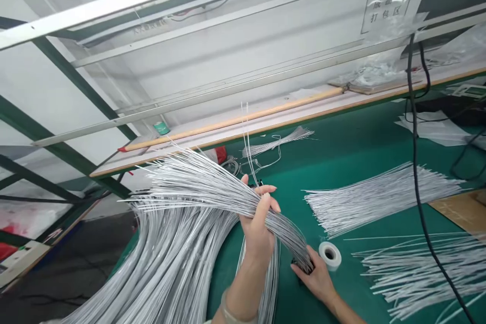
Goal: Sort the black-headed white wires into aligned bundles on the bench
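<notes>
A thick bundle of thin grey wires [212, 182] slants across the middle, its loose ends fanned out at the upper left. My left hand [258, 230] is closed around the bundle's middle. Further down, where the wires bend toward me, my right hand [319, 276] grips the lower end. Something black shows there, partly hidden by the fingers. Two pale strands [248, 149] stand up just behind my left hand. Beneath the bundle, a large mass of longer grey wires [170, 263] hangs over the table's left side. A white tape roll [330, 256] lies beside my right hand.
On the green table [353, 157], more wire bundles lie at right [383, 197] and lower right [425, 268]. A smaller bundle [281, 143] rests behind. A black cable [415, 162] hangs down at the right. A shelf [243, 129] with metal rails crosses the back.
</notes>
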### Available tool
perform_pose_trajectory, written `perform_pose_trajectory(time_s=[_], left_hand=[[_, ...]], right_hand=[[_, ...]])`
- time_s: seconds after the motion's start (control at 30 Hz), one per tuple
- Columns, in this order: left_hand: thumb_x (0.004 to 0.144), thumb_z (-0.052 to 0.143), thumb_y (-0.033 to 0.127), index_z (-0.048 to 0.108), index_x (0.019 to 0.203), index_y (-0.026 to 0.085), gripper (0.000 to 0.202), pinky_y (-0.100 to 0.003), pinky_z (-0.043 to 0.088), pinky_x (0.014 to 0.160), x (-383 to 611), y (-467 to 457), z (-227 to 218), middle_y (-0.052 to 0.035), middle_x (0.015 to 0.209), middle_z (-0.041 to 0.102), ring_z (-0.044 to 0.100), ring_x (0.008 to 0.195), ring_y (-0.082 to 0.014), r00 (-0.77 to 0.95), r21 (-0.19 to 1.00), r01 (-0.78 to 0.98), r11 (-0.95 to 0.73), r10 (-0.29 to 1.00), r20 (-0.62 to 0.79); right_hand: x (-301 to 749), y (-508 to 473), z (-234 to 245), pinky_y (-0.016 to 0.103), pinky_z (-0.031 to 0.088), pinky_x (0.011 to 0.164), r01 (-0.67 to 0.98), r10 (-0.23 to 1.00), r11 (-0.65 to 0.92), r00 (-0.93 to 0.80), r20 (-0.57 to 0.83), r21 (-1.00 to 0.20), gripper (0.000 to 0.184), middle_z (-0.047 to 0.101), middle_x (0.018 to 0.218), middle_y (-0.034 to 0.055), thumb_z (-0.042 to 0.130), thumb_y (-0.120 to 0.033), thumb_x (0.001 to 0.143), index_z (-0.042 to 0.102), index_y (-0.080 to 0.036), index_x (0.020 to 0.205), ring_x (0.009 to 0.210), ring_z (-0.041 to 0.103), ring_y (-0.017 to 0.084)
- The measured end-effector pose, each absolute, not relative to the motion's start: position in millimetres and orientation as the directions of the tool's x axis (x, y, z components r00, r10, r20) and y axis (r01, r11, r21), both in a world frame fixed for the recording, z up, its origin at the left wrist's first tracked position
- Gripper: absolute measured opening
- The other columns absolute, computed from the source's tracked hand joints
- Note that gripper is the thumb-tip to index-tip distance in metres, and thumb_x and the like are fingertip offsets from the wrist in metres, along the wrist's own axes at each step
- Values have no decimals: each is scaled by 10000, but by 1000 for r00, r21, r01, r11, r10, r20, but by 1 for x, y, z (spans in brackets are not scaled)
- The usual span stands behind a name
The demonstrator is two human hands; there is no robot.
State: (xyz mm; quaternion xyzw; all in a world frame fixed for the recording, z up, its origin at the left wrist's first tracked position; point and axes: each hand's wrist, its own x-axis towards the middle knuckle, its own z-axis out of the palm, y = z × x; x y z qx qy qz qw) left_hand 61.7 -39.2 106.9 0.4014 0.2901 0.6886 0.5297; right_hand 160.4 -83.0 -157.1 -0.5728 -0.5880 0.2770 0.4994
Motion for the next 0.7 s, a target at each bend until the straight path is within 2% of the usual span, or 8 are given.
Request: perform_pose_trajectory(time_s=[0.07, 0.13, 0.23, 0.37, 0.47, 0.5, 0.6, 0.7], left_hand=[[710, 604, 348, 531, 934, 244, 258, -274, 422, 582, 58, -38, 105, 0, 756, 583, 504, 564, -107, 3, 759, -616, -211, 963, 270], [666, 625, 408, 543, 838, 224, 265, -318, 432, 698, 54, -35, 102, -4, 722, 536, 533, 713, -156, 112, 707, -694, -136, 950, 292], [661, 646, 341, 530, 804, 221, 220, -329, 408, 762, 52, -33, 102, 12, 699, 485, 524, 751, -157, 171, 688, -722, -73, 945, 279], [732, 596, 234, 514, 949, 254, 233, -268, 386, 628, 57, -37, 109, 44, 635, 455, 471, 582, -103, 86, 760, -639, -123, 969, 229], [725, 600, 188, 529, 743, 205, 76, -268, 397, 651, 62, -42, 118, 30, 632, 477, 498, 613, -110, -22, 856, -478, -198, 977, 214], [709, 612, 173, 509, 658, 191, 117, -274, 406, 685, 63, -43, 120, 21, 651, 494, 520, 650, -118, -67, 875, -420, -240, 970, 234], [693, 623, 178, 493, 608, 179, 155, -296, 429, 717, 68, -46, 123, 9, 685, 550, 568, 655, -129, -189, 887, -330, -324, 943, 274], [729, 599, 218, 516, 830, 206, 132, -258, 410, 568, 73, -48, 125, 61, 546, 522, 487, 452, -88, -225, 877, -400, -266, 956, 188]], right_hand=[[161, -84, -157, 355, 516, 711, 382, 953, 187, 153, 261, -905, 479, 650, 912, 87, 603, -375, 701, 499, -186, 1129, 850, 616, 264], [161, -85, -155, 335, 521, 682, 370, 958, 178, 146, 247, -912, 511, 657, 890, 78, 592, -355, 706, 472, -183, 1171, 814, 628, 252], [160, -86, -151, 338, 524, 684, 368, 956, 180, 154, 251, -912, 487, 656, 906, 89, 589, -348, 700, 493, -170, 1143, 822, 632, 258], [159, -89, -148, 354, 519, 731, 367, 931, 209, 211, 299, -907, 453, 631, 1005, 99, 599, -365, 701, 513, -193, 1111, 934, 605, 280], [158, -90, -149, 353, 518, 741, 372, 915, 223, 240, 326, -901, 525, 585, 1127, 107, 607, -372, 703, 464, -214, 1182, 1004, 579, 285], [157, -90, -150, 353, 520, 733, 380, 913, 223, 241, 329, -898, 542, 587, 1125, 107, 612, -370, 702, 453, -213, 1196, 992, 585, 282], [155, -89, -153, 343, 524, 670, 423, 898, 244, 241, 368, -873, 436, 644, 946, 81, 613, -350, 699, 513, -198, 1096, 845, 630, 257], [153, -87, -153, 323, 510, 605, 477, 852, 297, 258, 455, -827, 191, 634, 761, 39, 576, -303, 713, 561, -206, 877, 705, 618, 225]])
